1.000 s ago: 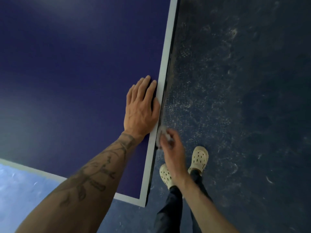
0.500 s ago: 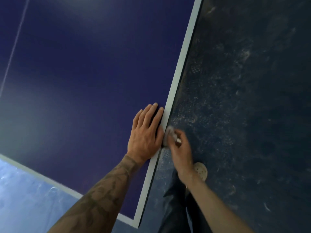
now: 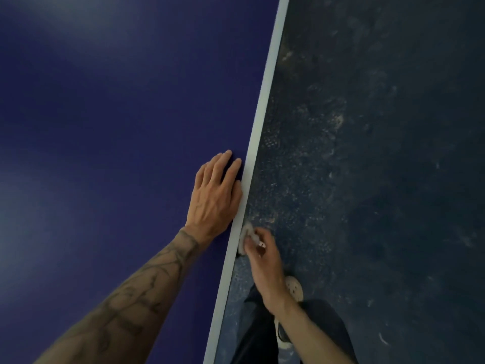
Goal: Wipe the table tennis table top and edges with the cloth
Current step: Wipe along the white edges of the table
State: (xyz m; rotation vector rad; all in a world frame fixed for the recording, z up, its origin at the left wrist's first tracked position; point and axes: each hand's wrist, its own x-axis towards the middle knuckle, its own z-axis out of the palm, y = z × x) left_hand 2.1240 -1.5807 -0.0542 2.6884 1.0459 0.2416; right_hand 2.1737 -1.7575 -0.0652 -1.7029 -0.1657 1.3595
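The dark blue table tennis table (image 3: 105,127) fills the left of the head view, with a white line (image 3: 262,114) along its right edge. My left hand (image 3: 215,195) lies flat on the top beside that line, fingers together, holding nothing. My right hand (image 3: 265,261) is below the table's side edge and grips a small whitish cloth (image 3: 245,239), which is pressed against the side edge just behind my left wrist. Most of the cloth is hidden by my fingers.
To the right of the table lies a dark, dusty, scuffed floor (image 3: 380,153). My dark trousers (image 3: 259,337) and one pale perforated clog (image 3: 294,287) show below my right hand, close to the table's edge.
The view has shifted along the table's edge and the table corner has left the frame. The right hand with the cloth now sits behind the left wrist instead of beside the left palm.
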